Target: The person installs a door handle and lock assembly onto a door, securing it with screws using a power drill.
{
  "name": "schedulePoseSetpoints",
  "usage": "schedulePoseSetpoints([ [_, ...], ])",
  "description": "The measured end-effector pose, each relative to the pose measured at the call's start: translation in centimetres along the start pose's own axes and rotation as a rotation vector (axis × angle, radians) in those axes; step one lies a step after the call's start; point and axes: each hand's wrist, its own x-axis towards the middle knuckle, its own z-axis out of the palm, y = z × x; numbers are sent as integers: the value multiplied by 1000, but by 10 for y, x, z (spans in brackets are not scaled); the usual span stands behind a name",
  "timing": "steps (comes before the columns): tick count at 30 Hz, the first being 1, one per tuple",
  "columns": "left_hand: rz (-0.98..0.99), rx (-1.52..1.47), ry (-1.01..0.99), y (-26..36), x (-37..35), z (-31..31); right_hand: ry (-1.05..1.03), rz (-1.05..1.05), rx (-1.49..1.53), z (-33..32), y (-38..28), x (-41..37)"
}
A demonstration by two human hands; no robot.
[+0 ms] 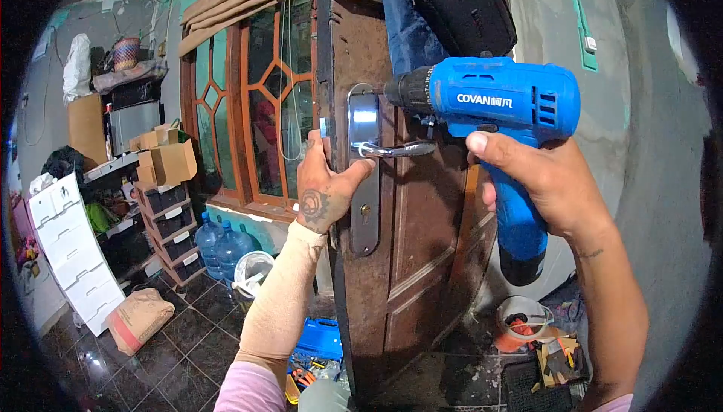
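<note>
My right hand (527,178) is wrapped round the handle of a blue cordless drill (504,96), thumb near its trigger. The drill points left, its tip at the top of a metal lock plate (364,216) on the edge side of a brown wooden door (422,246). Below the drill's chuck, a shiny lever handle (403,150) sticks out to the right from the plate. My left hand (325,190) grips the door edge beside the plate, its thumb near the base of the lever and its fingers partly behind the edge.
A black bag (463,5) hangs high on the door. An open blue toolbox (320,339) with tools lies on the floor below. At the right stands a bucket (521,321). Water jugs (226,250), a drawer rack (169,231) and white drawers (71,246) stand left.
</note>
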Motion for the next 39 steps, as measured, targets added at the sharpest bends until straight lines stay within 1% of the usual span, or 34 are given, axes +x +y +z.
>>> schedulePoseSetpoints([
  [2,-14,-22,-8,-2,0,1,2,3,8,0,0,0],
  [5,30,27,10,-3,0,1,5,-11,7,1,0,0],
  [11,-16,-47,0,2,0,1,-13,-16,0,-1,5,4],
  [17,57,117,17,-5,2,-1,-18,-44,-28,2,4,7],
  [20,12,62,18,-1,2,-1,-21,-36,-69,4,5,8],
  [24,37,124,30,-9,3,-1,-34,-64,-145,4,4,9],
  [27,25,122,41,-6,0,1,-61,-9,-96,2,3,11],
  [28,31,132,46,-4,-1,2,-55,-46,-100,0,5,10],
  [30,23,94,54,-2,1,1,-64,-146,-124,-1,5,14],
  [32,-11,3,0,-2,1,0,-65,-126,-187,-1,3,12],
  [33,10,15,4,-5,2,0,-61,-119,-220,-2,1,11],
  [36,43,7,14,-13,3,3,-66,-77,-156,-2,-1,12],
  [38,20,-42,13,-11,2,4,-29,-246,-222,-5,15,17],
  [39,30,-1,14,-8,2,4,-9,-335,-254,-5,18,20],
])
